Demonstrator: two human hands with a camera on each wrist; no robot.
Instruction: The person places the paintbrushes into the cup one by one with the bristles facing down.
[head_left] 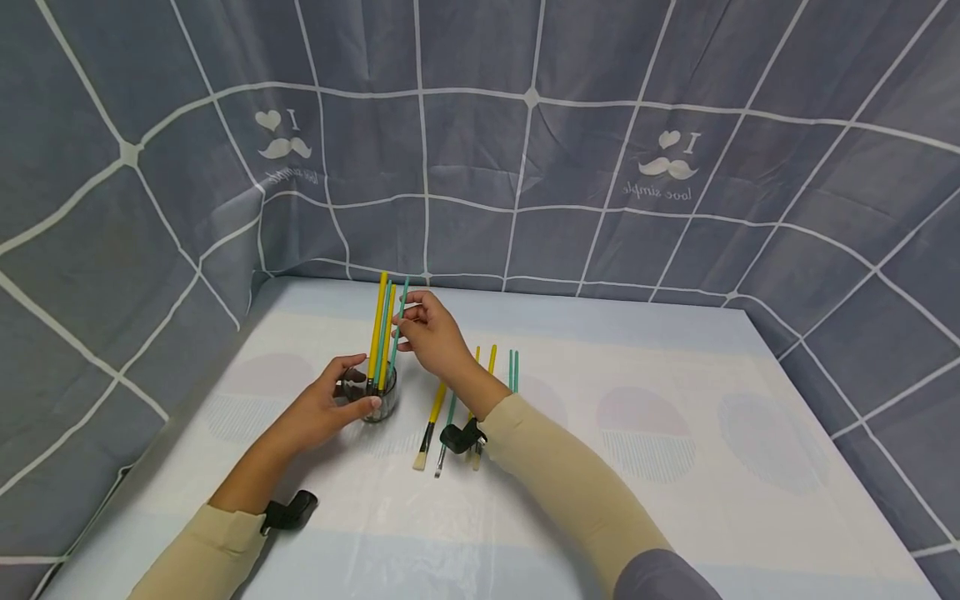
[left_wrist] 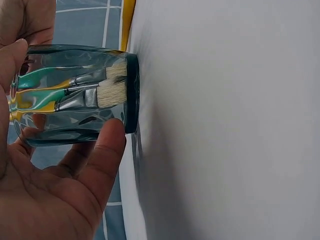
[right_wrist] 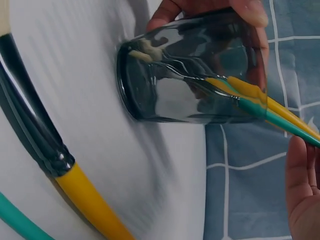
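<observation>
A clear glass tumbler (head_left: 387,406) stands upright on the table to the left of the middle, with several paintbrushes in it, bristles down. My left hand (head_left: 318,412) holds the tumbler, thumb on the near side and fingers round the other. Yellow brush handles (head_left: 377,325) rise out of the rim beside teal ones. With thumb and fingertips, my right hand (head_left: 433,333) pinches a teal-handled paintbrush (head_left: 401,317) high on its handle, its lower end down in the tumbler. Pale flat bristles (left_wrist: 111,95) show through the glass near its base in the left wrist view.
More paintbrushes lie on the table under the right forearm, among them a yellow-handled flat brush (head_left: 437,406) and teal handles (head_left: 513,371). The white patterned tabletop (head_left: 645,517) stretches right. A grey curtain with white lines (head_left: 480,150) hangs behind and at both sides.
</observation>
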